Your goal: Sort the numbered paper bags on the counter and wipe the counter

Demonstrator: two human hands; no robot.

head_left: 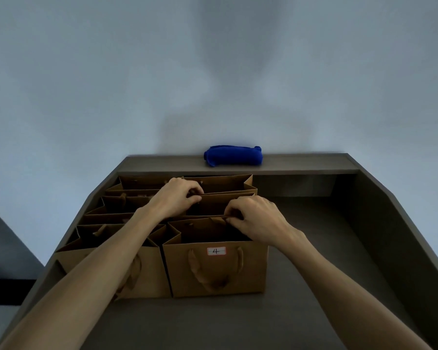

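Between both hands, the rim of a kraft paper bag (pixel 220 205) is pinched: left hand (pixel 175 198) at far edge, right hand (pixel 258 218) at near edge. Bag marked 4 (pixel 216 269) stands just nearer on the bench (pixel 314 248). Judged light, thin, easily creased; best gripped at rim/handles. Blue cloth (pixel 233 155) lies beyond.

Plain brown paper bags (pixel 162 238), white red-edged label (pixel 216 251) marked 4, blue cloth (pixel 233 155), dark grey-brown counter (pixel 314 248).
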